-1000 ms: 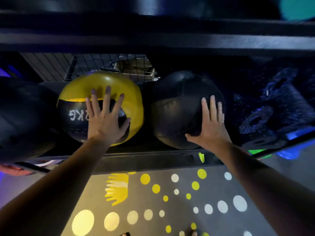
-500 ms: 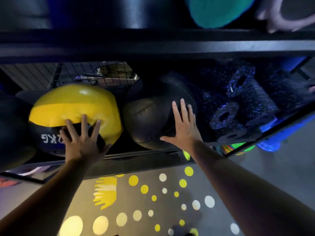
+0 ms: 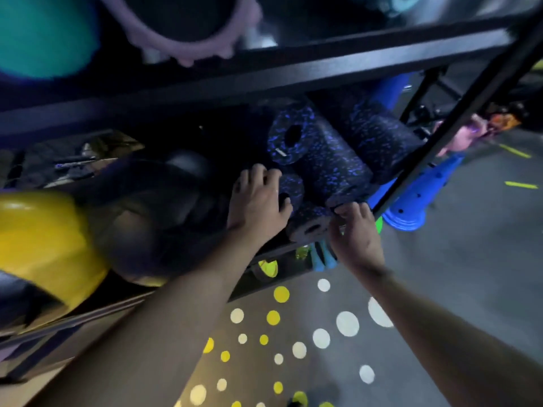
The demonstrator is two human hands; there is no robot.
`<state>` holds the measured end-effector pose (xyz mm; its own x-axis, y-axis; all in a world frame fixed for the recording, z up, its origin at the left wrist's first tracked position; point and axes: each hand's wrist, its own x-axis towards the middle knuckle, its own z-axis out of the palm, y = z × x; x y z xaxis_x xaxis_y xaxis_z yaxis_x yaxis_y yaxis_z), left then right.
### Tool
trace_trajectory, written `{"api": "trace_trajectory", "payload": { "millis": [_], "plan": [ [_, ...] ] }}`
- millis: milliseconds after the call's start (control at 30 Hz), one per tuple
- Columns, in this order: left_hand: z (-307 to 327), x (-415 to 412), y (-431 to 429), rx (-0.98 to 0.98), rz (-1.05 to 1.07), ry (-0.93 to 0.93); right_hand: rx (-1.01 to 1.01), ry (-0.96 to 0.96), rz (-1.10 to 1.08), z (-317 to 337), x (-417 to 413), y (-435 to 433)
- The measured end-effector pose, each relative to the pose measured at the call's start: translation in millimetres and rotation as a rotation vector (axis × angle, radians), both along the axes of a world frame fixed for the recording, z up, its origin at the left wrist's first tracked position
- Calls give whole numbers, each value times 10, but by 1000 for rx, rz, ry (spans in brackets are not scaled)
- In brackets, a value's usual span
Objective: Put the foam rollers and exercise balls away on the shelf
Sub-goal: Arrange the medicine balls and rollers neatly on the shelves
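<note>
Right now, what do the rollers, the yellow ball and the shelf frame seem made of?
The rollers: dense foam, matte, going by the black-and-blue speckle and hollow cores. The yellow ball: probably vinyl or synthetic leather, glossy; it shows a highlight, though blurred. The shelf frame: likely painted metal, black, with straight thin beams and a dull sheen.

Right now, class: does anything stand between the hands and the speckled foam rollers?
Nothing visible does: the left hand and the right hand both touch the ends of the foam rollers.
</note>
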<state>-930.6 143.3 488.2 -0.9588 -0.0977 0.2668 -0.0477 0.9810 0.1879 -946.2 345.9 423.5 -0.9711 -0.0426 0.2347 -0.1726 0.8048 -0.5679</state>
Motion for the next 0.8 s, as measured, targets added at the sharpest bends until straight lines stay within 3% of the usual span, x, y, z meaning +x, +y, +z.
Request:
{"api": "trace_trajectory", "payload": {
  "millis": [100, 200, 400, 467, 533, 600, 733, 800],
  "plan": [
    [-285, -375, 225, -4, 64, -176, -18, -76, -30, -125, -146, 268],
    [-494, -584, 247, -68, 130, -303, -53, -271, -26, -266, -221, 312],
    [-672, -739, 85, -183, 172, -223, -199, -667, -125, -562, -351, 34],
    [-749, -732, 71, -157, 161, -257, -357, -818, -220, -679, -439, -46],
    [-884, -678, 79, -128, 146, -295, -765, -1019, -339, -730, -535, -178],
    [-1040, -605, 99, -130, 117, -311, -1068, -1050, -449, -785, -653, -287],
    [-1239, -488, 84, -160, 64, -255, -1110, -1106, -466, -985, -750, -375],
    [-1262, -487, 59, -185, 49, -238, -1161, -1037, -500, -1019, -772, -403]
  ]
}}
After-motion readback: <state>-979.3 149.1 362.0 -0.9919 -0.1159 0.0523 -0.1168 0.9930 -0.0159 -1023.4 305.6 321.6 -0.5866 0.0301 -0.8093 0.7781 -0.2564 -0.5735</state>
